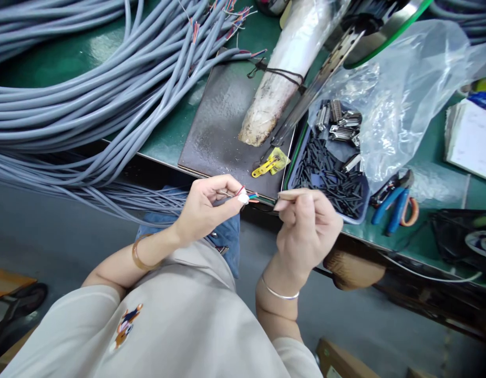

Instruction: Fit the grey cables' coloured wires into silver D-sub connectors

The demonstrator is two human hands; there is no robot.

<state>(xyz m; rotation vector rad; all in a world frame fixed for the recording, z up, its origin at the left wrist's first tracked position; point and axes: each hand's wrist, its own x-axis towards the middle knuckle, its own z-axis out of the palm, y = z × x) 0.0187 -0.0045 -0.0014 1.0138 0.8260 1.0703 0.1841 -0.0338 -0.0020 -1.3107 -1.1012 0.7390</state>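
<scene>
Thin coloured wires (pixel 252 196) stick out of the pinch of my left hand (pixel 211 207), just off the table's front edge. My right hand (pixel 306 226) is closed a little to their right, thumb and forefinger pressed together; a small dark bit shows at its fingertips, too small to name. Behind the hands lies a dark flat board (pixel 223 115) with a yellow tool (pixel 266 167) on it. To the right, a blue bin (pixel 361 218) holds many short black tubes (pixel 325 173) and metal connector parts (pixel 345 126).
Thick bundles of grey cable (pixel 89 115) cover the table's left side and hang over its edge. A wrapped roll (pixel 278 73) rests on the board. Blue-handled pliers (pixel 398 205), a plastic bag (pixel 408 94) and papers (pixel 471 136) are to the right.
</scene>
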